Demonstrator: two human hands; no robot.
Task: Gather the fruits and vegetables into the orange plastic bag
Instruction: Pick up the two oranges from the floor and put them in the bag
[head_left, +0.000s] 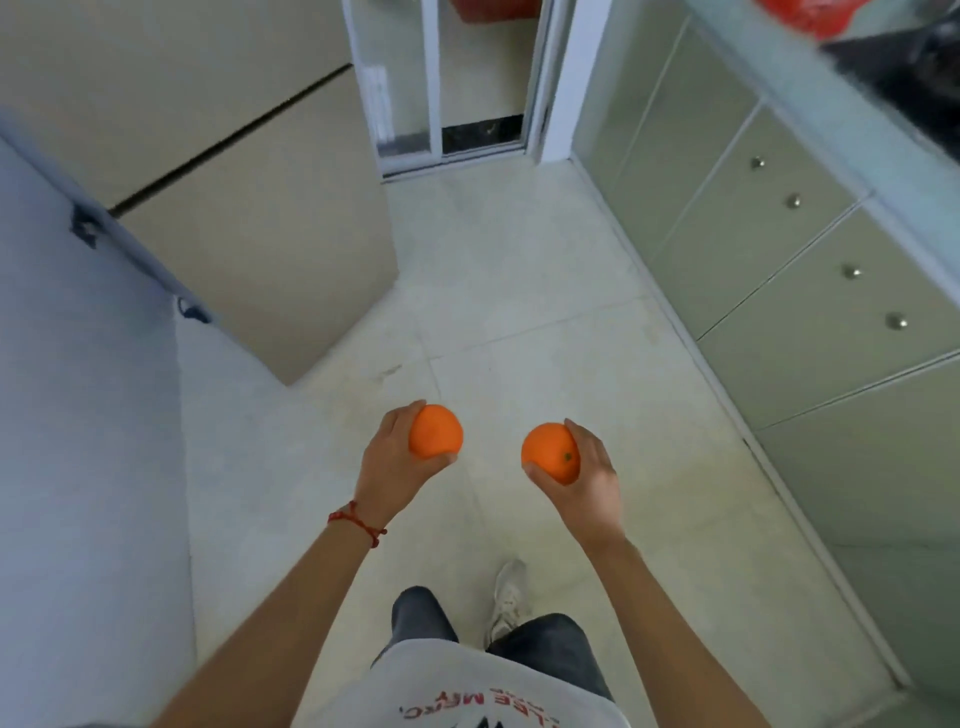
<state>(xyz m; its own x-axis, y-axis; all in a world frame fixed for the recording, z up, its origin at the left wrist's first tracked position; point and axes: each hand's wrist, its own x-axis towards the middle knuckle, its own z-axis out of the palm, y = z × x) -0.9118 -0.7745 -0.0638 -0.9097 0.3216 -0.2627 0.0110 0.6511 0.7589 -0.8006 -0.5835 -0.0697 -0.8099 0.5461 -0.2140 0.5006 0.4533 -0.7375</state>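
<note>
Down low over the pale tiled floor (519, 291), the left hand (387, 467) curls its fingers and thumb round one orange (435, 432), and the right hand (587, 480) grips a second orange (549, 452) (its green stem scar faces up), the two fruits held apart in the air. A red string bracelet (357, 521) circles the left wrist. Beyond, green cabinet drawers (779, 249) run along the right, and a bit of orange plastic bag (810, 13) shows on the countertop (883, 135) at the top edge.
</note>
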